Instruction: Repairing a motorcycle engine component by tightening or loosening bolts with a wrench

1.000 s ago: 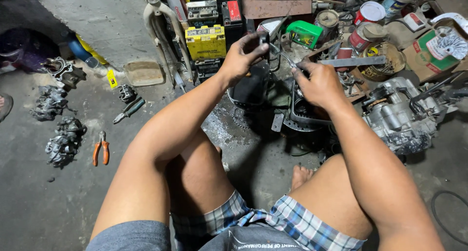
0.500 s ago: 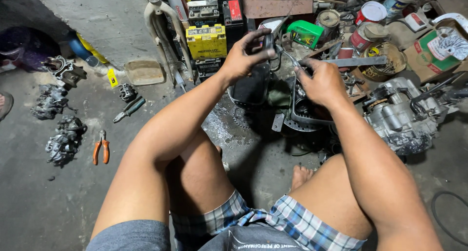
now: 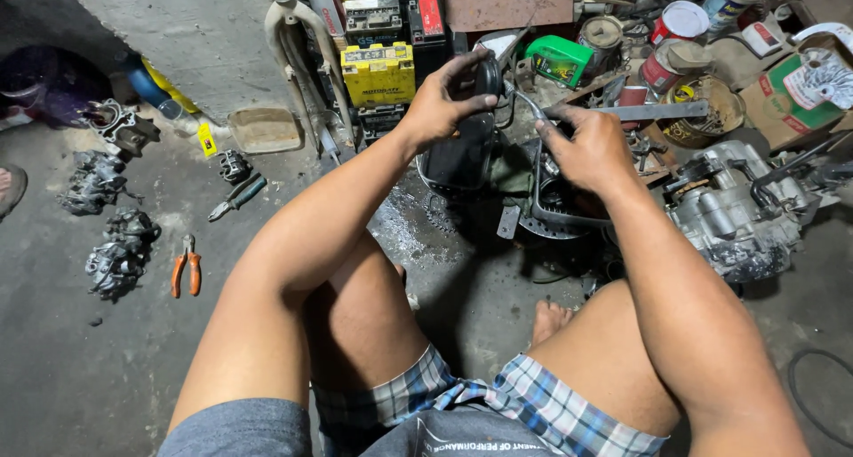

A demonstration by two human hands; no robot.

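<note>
While crouched over the oily floor: left hand (image 3: 442, 104) clasped round a dark round part (image 3: 487, 75), raised above a black basin (image 3: 462, 159); right hand (image 3: 589, 146) closed on a thin metal rod (image 3: 531, 106) (just beside that part). Orange pliers (image 3: 186, 266) well apart, leftward.

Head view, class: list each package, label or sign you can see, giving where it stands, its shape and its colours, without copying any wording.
Yellow battery: boxy, dark print, left of the left hand.
Black battery: red label, behind the yellow one.
Green container: boxy, above the right hand.
Red and white can: round, upper right.
Cardboard box: brown with green patch, far right.
Yellow tag: small, on the floor, left.
</note>
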